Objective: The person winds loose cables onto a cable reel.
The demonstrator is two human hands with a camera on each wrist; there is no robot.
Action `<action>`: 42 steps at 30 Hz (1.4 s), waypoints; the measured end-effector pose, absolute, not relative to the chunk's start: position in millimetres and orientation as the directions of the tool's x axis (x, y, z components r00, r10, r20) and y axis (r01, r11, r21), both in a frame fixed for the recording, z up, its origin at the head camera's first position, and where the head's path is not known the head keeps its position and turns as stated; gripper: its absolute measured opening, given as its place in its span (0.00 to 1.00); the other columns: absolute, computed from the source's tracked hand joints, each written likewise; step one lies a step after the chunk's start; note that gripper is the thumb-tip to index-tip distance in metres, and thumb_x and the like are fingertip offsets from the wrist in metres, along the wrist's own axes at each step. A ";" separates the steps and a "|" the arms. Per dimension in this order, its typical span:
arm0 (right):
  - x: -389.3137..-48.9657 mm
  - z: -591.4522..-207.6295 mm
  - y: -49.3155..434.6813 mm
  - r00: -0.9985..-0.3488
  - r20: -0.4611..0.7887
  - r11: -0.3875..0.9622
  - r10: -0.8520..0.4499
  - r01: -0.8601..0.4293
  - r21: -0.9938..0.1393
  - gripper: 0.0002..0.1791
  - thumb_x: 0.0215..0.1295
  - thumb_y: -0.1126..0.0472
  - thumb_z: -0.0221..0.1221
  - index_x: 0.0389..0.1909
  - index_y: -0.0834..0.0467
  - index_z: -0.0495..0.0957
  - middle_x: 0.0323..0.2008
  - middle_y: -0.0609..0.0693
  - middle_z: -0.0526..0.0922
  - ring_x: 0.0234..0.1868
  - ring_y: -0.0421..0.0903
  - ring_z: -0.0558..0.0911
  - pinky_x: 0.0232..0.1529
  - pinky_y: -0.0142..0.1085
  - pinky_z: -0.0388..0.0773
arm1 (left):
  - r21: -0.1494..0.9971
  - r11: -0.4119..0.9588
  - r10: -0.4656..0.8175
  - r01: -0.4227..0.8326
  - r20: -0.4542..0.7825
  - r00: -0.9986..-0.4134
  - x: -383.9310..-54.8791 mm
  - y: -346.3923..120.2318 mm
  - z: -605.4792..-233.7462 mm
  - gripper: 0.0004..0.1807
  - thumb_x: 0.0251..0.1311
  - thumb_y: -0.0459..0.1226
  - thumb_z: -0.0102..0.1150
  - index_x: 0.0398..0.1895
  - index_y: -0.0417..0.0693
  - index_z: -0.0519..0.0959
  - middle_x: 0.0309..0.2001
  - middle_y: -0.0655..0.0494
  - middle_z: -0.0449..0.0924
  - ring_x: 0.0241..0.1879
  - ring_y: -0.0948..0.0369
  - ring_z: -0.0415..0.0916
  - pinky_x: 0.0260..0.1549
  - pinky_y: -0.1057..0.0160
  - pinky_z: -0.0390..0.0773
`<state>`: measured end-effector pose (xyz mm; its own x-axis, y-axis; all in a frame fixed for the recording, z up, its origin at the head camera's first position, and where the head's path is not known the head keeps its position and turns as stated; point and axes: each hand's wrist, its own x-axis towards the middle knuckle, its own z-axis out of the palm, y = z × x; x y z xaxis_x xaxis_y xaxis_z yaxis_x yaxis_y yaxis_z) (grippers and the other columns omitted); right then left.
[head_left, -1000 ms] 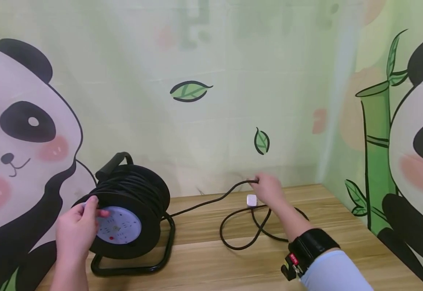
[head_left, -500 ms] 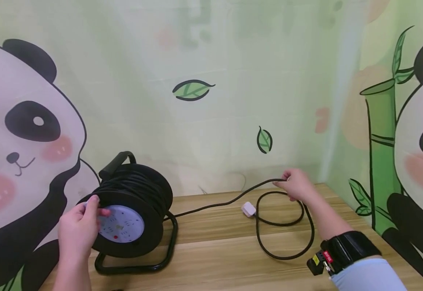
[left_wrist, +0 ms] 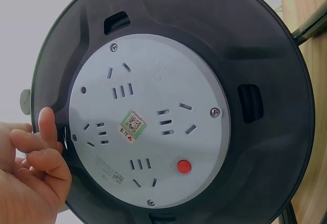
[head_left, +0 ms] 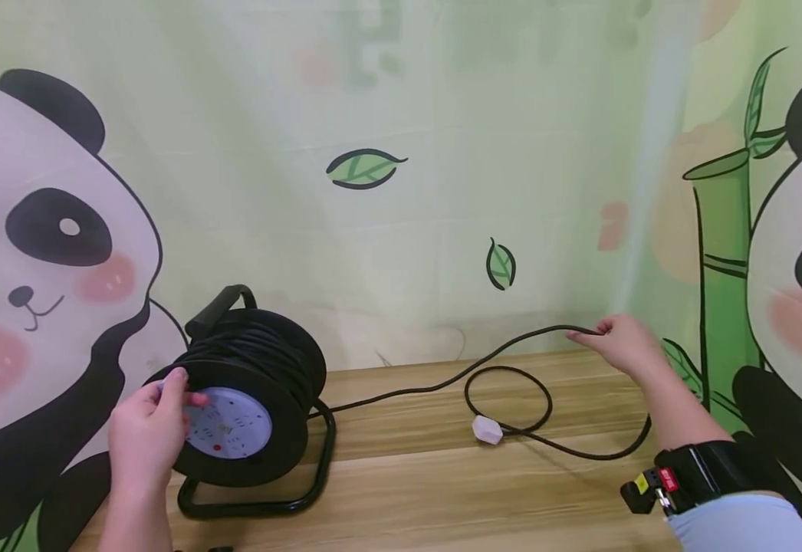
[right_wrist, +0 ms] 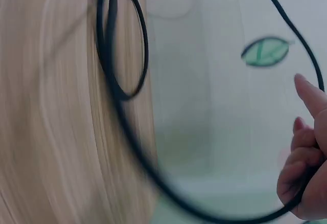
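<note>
A black cable reel (head_left: pixel 284 368) with a light grey socket face (left_wrist: pixel 153 101) and a red button (left_wrist: pixel 184 166) stands on its tube frame (head_left: pixel 325 460) at the left. My left hand (head_left: pixel 146 429) holds the reel's near rim at its left side, fingers curled, as the left wrist view shows too. Away to the right, my right hand (head_left: pixel 625 349) grips the black cable (head_left: pixel 435 387), which runs from the reel in a rising curve. Past the hand the cable drops in a loop (right_wrist: pixel 145 55) onto the table, ending in a white plug (head_left: pixel 488 430).
The wooden table (head_left: pixel 401 498) meets a pale green printed backdrop (head_left: pixel 408 253) behind. Another printed panel closes off the right side. The reel's black carry handle (head_left: pixel 218 310) sticks up at its top. A black wrist band (head_left: pixel 711 471) sits on the right forearm.
My right hand has moved right, drawing out a longer stretch of cable from the reel. The loose loop and plug on the table have shifted. My left hand has stayed at the rim.
</note>
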<state>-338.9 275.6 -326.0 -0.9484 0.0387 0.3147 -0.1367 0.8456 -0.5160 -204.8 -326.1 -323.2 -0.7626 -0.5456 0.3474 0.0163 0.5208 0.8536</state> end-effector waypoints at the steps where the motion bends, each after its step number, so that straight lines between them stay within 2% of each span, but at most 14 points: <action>1: -338.5 -326.2 281.9 -0.943 0.328 0.852 0.057 -0.125 -0.508 0.35 0.55 0.28 0.57 0.16 0.56 0.63 0.15 0.46 0.60 0.18 0.45 0.61 0.19 0.37 0.58 | 0.854 0.520 -0.546 0.014 0.345 -0.763 -204.9 -326.2 -323.5 0.33 0.65 0.62 0.43 0.36 0.41 0.81 0.25 0.52 0.82 0.25 0.57 0.70 0.25 0.60 0.65; 6: -336.9 -329.0 304.8 -0.925 0.366 0.863 0.102 -0.101 -0.495 0.26 0.63 0.39 0.58 0.18 0.57 0.69 0.16 0.47 0.65 0.20 0.48 0.65 0.21 0.39 0.60 | 0.855 0.519 -0.553 0.009 0.343 -0.759 -204.6 -327.2 -324.7 0.33 0.66 0.62 0.43 0.37 0.41 0.82 0.24 0.51 0.82 0.25 0.56 0.70 0.27 0.60 0.66; 10: -337.6 -331.6 309.0 -0.930 0.353 0.850 0.098 -0.107 -0.516 0.25 0.64 0.42 0.59 0.18 0.57 0.69 0.16 0.47 0.64 0.20 0.48 0.64 0.21 0.39 0.60 | 0.854 0.520 -0.549 0.017 0.350 -0.759 -205.1 -327.5 -324.8 0.33 0.66 0.61 0.43 0.36 0.42 0.82 0.24 0.52 0.82 0.25 0.56 0.70 0.26 0.60 0.66; 16: -336.7 -333.0 312.3 -0.950 0.311 0.804 -0.013 -0.194 -0.561 0.23 0.62 0.44 0.62 0.21 0.59 0.70 0.18 0.48 0.63 0.21 0.47 0.62 0.22 0.39 0.59 | 0.843 0.537 -0.527 0.032 0.364 -0.768 -205.7 -323.5 -323.1 0.32 0.66 0.61 0.43 0.35 0.42 0.82 0.23 0.49 0.81 0.25 0.56 0.70 0.26 0.61 0.66; 21: -334.3 -334.2 319.0 -0.970 0.223 0.755 -0.095 -0.216 -0.619 0.27 0.59 0.39 0.62 0.22 0.58 0.66 0.19 0.48 0.60 0.20 0.46 0.60 0.22 0.38 0.60 | 0.836 0.547 -0.530 0.041 0.384 -0.757 -207.6 -321.1 -322.0 0.32 0.66 0.61 0.43 0.35 0.42 0.82 0.24 0.50 0.82 0.26 0.56 0.70 0.26 0.61 0.66; 25: -332.5 -335.8 321.7 -0.976 0.180 0.729 -0.126 -0.214 -0.650 0.30 0.59 0.34 0.59 0.21 0.57 0.62 0.20 0.49 0.59 0.20 0.46 0.60 0.24 0.39 0.63 | 0.830 0.556 -0.530 0.045 0.396 -0.750 -208.7 -320.2 -323.6 0.32 0.66 0.61 0.43 0.33 0.42 0.83 0.20 0.48 0.79 0.25 0.55 0.70 0.24 0.60 0.65; 31: -334.3 -339.0 313.8 -0.965 0.241 0.745 -0.102 -0.234 -0.624 0.33 0.61 0.31 0.54 0.19 0.58 0.61 0.18 0.49 0.57 0.21 0.47 0.59 0.23 0.39 0.60 | 0.806 0.588 -0.519 0.061 0.435 -0.736 -207.2 -315.9 -326.7 0.31 0.66 0.60 0.44 0.30 0.42 0.83 0.14 0.49 0.73 0.20 0.55 0.68 0.20 0.60 0.64; 34: -336.7 -340.4 308.8 -0.960 0.269 0.758 -0.076 -0.230 -0.611 0.35 0.59 0.30 0.54 0.19 0.58 0.60 0.17 0.48 0.57 0.19 0.47 0.58 0.21 0.39 0.59 | 0.782 0.619 -0.501 0.076 0.468 -0.728 -207.2 -312.7 -326.6 0.31 0.67 0.59 0.44 0.30 0.42 0.82 0.16 0.49 0.76 0.23 0.55 0.68 0.20 0.59 0.64; 40: -337.9 -341.5 301.7 -0.955 0.287 0.751 -0.073 -0.242 -0.614 0.34 0.59 0.31 0.55 0.18 0.58 0.60 0.17 0.48 0.57 0.19 0.46 0.59 0.21 0.39 0.60 | 0.700 0.707 -0.444 0.103 0.552 -0.706 -208.8 -306.7 -326.3 0.28 0.70 0.55 0.42 0.30 0.41 0.79 0.28 0.46 0.83 0.36 0.52 0.72 0.27 0.53 0.68; 42: -337.2 -341.2 299.3 -0.954 0.288 0.753 -0.088 -0.253 -0.608 0.33 0.60 0.32 0.56 0.18 0.57 0.61 0.16 0.48 0.58 0.19 0.46 0.59 0.21 0.39 0.60 | 0.668 0.735 -0.426 0.117 0.589 -0.687 -209.3 -304.4 -327.1 0.27 0.71 0.54 0.42 0.30 0.41 0.78 0.28 0.45 0.83 0.36 0.49 0.74 0.29 0.51 0.70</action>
